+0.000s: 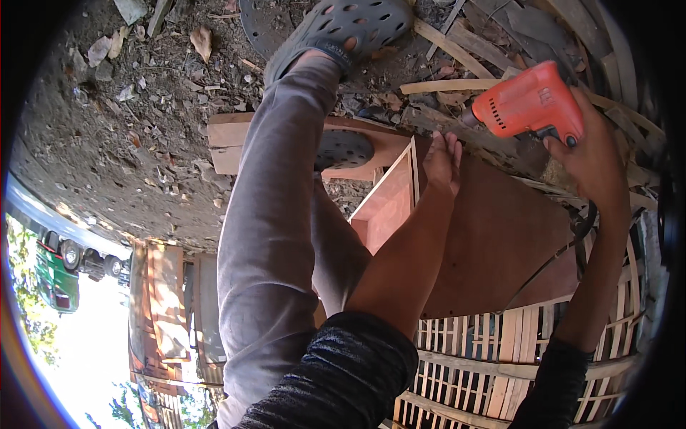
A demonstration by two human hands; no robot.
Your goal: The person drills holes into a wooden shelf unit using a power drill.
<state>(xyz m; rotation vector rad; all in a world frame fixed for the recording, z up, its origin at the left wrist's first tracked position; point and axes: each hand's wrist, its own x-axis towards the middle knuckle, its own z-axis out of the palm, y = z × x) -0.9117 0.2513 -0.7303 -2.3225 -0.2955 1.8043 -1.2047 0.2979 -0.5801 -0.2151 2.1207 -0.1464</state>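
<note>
One orange drill (530,101) in right hand (589,154), left hand (443,161) on box (493,236)

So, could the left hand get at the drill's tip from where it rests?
Probably yes: the left hand lies flat on the brown board, close to the tip of the orange drill, with nothing between them.

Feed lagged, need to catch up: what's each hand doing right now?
Left hand: open, pressed flat on the brown panel.
Right hand: closed around the orange drill.
</note>
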